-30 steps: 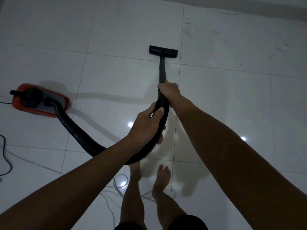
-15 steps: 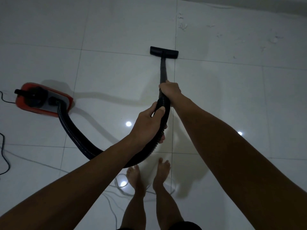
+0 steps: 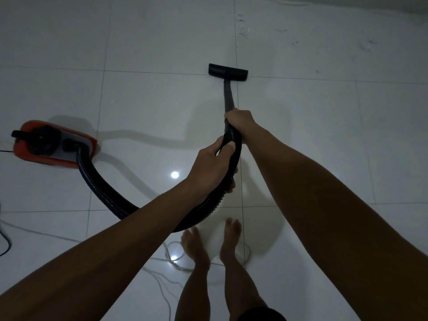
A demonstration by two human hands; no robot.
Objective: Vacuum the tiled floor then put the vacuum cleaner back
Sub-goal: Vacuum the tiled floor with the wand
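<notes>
A red vacuum cleaner (image 3: 53, 144) sits on the white tiled floor (image 3: 150, 112) at the left. Its black ribbed hose (image 3: 102, 191) curves from the body under my left forearm up to a black wand (image 3: 228, 98). The wand ends in a flat black floor nozzle (image 3: 228, 70) lying on a tile joint ahead of me. My left hand (image 3: 213, 165) grips the hose just below the wand. My right hand (image 3: 238, 121) grips the wand's lower end, just ahead of the left hand.
White dust and debris (image 3: 243, 31) are scattered on the far tiles near the wall. A thin white cord (image 3: 173, 258) loops on the floor around my bare feet (image 3: 213, 239). A black cable (image 3: 5, 242) lies at the left edge.
The nozzle has shifted a little to the right and nearer, and my feet have stepped side by side. Both hands keep the same grip.
</notes>
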